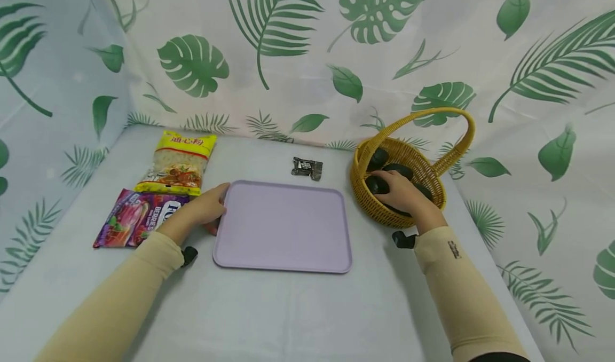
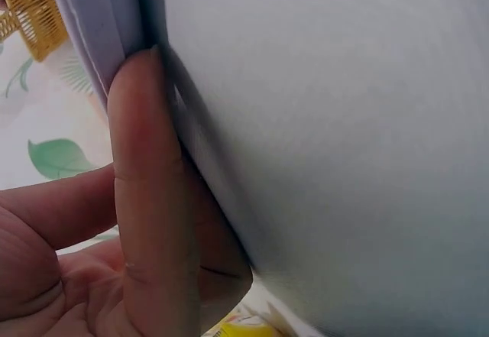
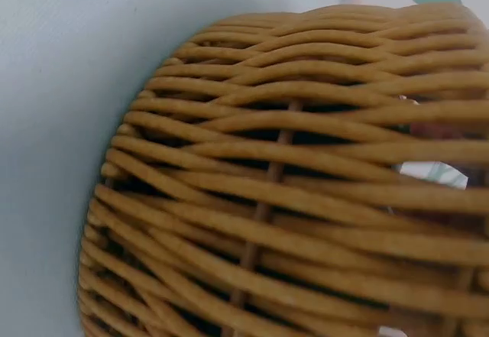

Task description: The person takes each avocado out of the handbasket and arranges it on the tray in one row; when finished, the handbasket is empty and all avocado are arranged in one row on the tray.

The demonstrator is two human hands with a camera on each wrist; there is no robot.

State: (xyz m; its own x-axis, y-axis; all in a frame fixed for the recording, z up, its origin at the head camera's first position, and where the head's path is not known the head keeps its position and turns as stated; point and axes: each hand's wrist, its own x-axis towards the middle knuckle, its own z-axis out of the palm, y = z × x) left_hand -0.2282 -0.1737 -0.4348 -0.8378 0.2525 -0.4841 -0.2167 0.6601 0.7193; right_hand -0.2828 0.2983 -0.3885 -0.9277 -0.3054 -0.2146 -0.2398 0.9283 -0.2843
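Note:
In the head view my right hand (image 1: pixel 399 191) reaches into a yellow woven basket (image 1: pixel 360 202). Its fingers curl over a dark, rounded avocado (image 1: pixel 377 185), and more avocados lie around it. Only the basket's woven side (image 3: pixel 290 176) fills the right wrist view, so the grasp is hidden there. My left hand (image 1: pixel 206 207) is at the left edge of a light purple tray (image 1: pixel 283 228). A straight finger (image 2: pixel 149 176) touches the underside of the tray's rim in the left wrist view.
Left of the tray lie a yellow pasta bag (image 1: pixel 180 162) and a purple berries packet (image 1: pixel 136 218). A small black wrapped snack (image 1: pixel 307 168) is behind the tray. The basket's tall handle (image 1: pixel 423 113) arches above its opening. Leaf-patterned cloth (image 1: pixel 288 95) surrounds the white table.

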